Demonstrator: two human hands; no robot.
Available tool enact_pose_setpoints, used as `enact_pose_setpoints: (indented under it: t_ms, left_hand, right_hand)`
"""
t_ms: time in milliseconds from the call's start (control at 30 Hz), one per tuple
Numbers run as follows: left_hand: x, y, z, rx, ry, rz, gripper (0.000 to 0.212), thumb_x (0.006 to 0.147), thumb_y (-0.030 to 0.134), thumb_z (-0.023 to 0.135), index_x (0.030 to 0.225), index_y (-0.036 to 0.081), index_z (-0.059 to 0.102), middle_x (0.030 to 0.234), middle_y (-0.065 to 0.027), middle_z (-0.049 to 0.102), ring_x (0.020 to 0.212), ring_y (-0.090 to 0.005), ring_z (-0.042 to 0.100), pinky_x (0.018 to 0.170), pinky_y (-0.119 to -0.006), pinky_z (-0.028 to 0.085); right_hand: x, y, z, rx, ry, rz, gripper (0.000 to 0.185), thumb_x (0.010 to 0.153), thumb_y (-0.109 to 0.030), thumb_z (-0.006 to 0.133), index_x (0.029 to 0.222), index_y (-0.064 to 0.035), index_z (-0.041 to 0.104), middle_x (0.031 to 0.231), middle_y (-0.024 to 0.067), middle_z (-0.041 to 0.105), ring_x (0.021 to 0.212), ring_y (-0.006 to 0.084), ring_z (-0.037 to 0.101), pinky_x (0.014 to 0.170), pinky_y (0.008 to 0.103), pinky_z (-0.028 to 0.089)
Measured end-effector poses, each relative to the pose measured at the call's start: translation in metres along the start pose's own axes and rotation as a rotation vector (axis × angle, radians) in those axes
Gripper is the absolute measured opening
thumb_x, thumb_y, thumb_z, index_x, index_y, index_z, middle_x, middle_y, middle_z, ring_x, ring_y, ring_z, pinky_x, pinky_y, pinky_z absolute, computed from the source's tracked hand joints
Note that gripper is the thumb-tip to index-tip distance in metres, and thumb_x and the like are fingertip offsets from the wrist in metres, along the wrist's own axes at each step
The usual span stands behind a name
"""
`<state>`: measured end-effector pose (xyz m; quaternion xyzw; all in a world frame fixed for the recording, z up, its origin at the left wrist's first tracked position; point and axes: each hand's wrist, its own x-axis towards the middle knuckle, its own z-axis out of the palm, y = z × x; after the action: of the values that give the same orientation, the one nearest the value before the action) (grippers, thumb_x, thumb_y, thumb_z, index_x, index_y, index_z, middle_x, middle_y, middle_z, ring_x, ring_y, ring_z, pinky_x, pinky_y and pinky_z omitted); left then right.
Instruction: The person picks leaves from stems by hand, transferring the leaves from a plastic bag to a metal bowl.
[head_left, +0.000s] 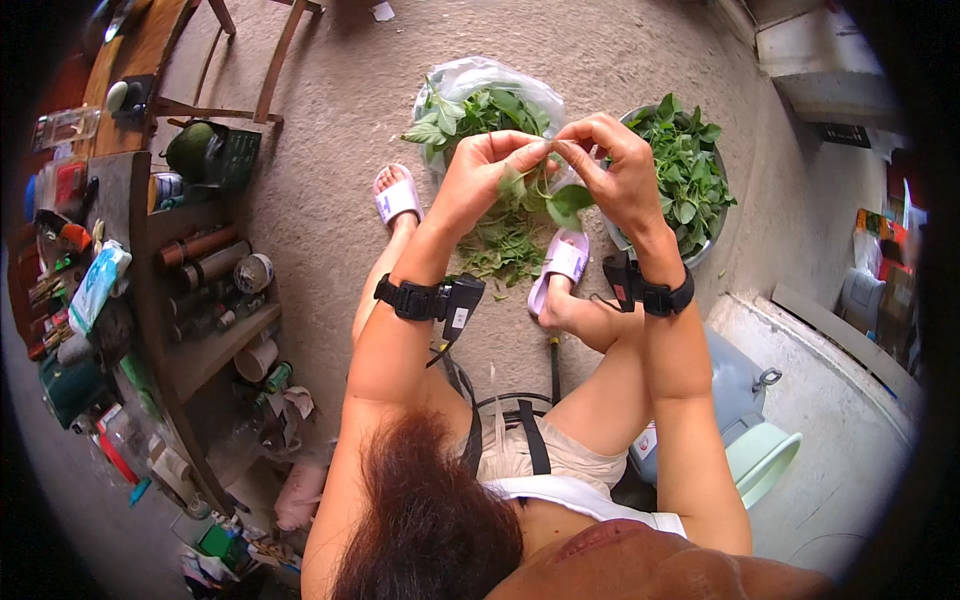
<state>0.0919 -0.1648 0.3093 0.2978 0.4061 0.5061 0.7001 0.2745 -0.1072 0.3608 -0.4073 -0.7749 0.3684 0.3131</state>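
My left hand (491, 169) and my right hand (616, 166) meet in front of me, fingertips nearly touching. Both pinch a thin green stem at thumb and forefinger. From it hangs a leafy sprig (570, 205) with broad green leaves below my fingers. Beyond my left hand, a clear plastic bag (529, 79) holds leafy green stems (499, 107). Past my right hand stands a round metal basin (709, 251) heaped with picked green leaves (686, 176). A loose pile of greens (504, 244) lies on the concrete floor under my hands, between my feet.
To the left stands a wooden shelf (225, 352) crowded with bottles and household things. A wooden stool (274, 64) is at the upper left, near a dark bag with a round green fruit (193, 150). At my right are a grey-blue plastic container (727, 375) and a pale green basin (765, 461).
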Motion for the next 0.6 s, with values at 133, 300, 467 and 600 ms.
enact_pose_setpoints:
  t_ms: [133,300,467,600]
  left_hand:
    - [-0.001,-0.002,-0.001,-0.093,0.015,-0.027,0.023,0.094,0.020,0.068,0.106,0.000,0.071,0.093,-0.0059,0.073,0.080,-0.0081,0.066,0.074,-0.022,0.053]
    - [-0.001,-0.004,0.000,-0.115,0.104,-0.024,0.021,0.094,0.020,0.069,0.103,0.001,0.071,0.092,-0.0052,0.073,0.079,-0.0079,0.066,0.072,-0.022,0.053]
    - [0.002,0.000,-0.005,-0.122,0.224,0.022,0.021,0.094,0.021,0.069,0.102,0.002,0.071,0.091,-0.0050,0.073,0.078,-0.0077,0.066,0.071,-0.023,0.054]
    - [0.004,0.003,-0.013,-0.141,0.333,0.045,0.020,0.094,0.023,0.070,0.102,0.005,0.070,0.089,-0.0038,0.072,0.073,-0.0088,0.066,0.066,-0.023,0.054]
  right_hand:
    - [0.000,-0.003,0.003,-0.077,-0.023,-0.102,0.008,0.085,-0.010,0.071,0.091,-0.0059,0.069,0.084,0.0070,0.066,0.074,0.0227,0.065,0.065,0.0322,0.051]
    - [-0.001,-0.009,0.005,-0.139,-0.020,-0.190,0.008,0.084,-0.010,0.071,0.088,-0.0067,0.066,0.083,0.0069,0.064,0.076,0.0263,0.065,0.067,0.0351,0.051]
    - [-0.005,-0.018,0.002,-0.144,-0.092,-0.263,0.008,0.082,-0.008,0.071,0.088,-0.0068,0.065,0.081,0.0066,0.062,0.072,0.0249,0.063,0.065,0.0345,0.050]
    - [-0.013,-0.030,-0.005,0.113,-0.263,-0.121,0.008,0.081,-0.005,0.073,0.086,-0.0029,0.067,0.079,0.0072,0.063,0.073,0.0194,0.063,0.065,0.0310,0.050]
